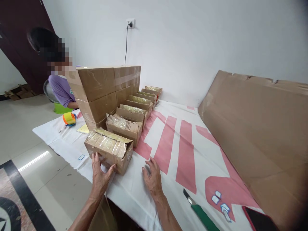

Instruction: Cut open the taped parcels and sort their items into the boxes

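The nearest small cardboard box [106, 157] stands at the table's front edge, clear tape across its top and a flap slightly raised. My left hand [101, 176] rests against its front side, thumb and fingers spread. To the right of that box, my right hand [153, 179] hovers over or touches the cloth with its fingers apart, holding nothing. Behind the nearest box, another taped box [124, 125] and several similar ones form a row toward the wall. A utility knife [203, 215] with a green handle lies to the right of my right hand, its blade exposed.
Larger cartons [96, 83] are stacked left of the row. A person in a purple top [59, 89] sits behind them. Tape rolls [69, 118] lie on the left. A big cardboard sheet [260, 134] leans at right, near a phone [260, 219] and small labels [215, 199].
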A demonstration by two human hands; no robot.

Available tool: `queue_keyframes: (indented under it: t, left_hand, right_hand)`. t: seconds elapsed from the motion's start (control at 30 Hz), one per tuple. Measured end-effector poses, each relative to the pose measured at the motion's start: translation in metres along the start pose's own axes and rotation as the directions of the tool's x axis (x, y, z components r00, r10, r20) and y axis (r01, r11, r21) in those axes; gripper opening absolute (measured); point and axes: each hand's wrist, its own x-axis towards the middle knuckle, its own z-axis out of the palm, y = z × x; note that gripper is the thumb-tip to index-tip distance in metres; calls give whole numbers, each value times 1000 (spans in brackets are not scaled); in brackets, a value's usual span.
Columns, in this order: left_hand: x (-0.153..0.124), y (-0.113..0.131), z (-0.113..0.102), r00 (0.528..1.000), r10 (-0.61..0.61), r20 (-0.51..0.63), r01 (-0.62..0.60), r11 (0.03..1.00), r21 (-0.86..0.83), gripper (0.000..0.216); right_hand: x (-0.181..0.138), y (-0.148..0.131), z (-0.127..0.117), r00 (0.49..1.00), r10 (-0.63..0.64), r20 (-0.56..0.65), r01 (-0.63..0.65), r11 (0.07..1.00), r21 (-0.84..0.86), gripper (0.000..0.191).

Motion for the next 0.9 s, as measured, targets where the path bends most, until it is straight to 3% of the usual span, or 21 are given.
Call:
queue_keyframes:
  t: [0.47, 0.7, 0.9]
  left_hand:
    - [41, -1, 44, 998, 12, -67, -15, 999, -40, 90]
    - [16, -16, 49, 994, -105, -1, 104, 989, -101, 94]
    - [11, -16, 58, 993, -113, 28, 115, 992, -57, 98]
  right_hand:
    - [5, 11, 3, 999, 35, -11, -35, 999, 19, 34]
    - [8, 13, 1, 999, 42, -20, -41, 999, 15, 38]
    - [10, 15, 2, 999, 45, -24, -45, 999, 6, 37]
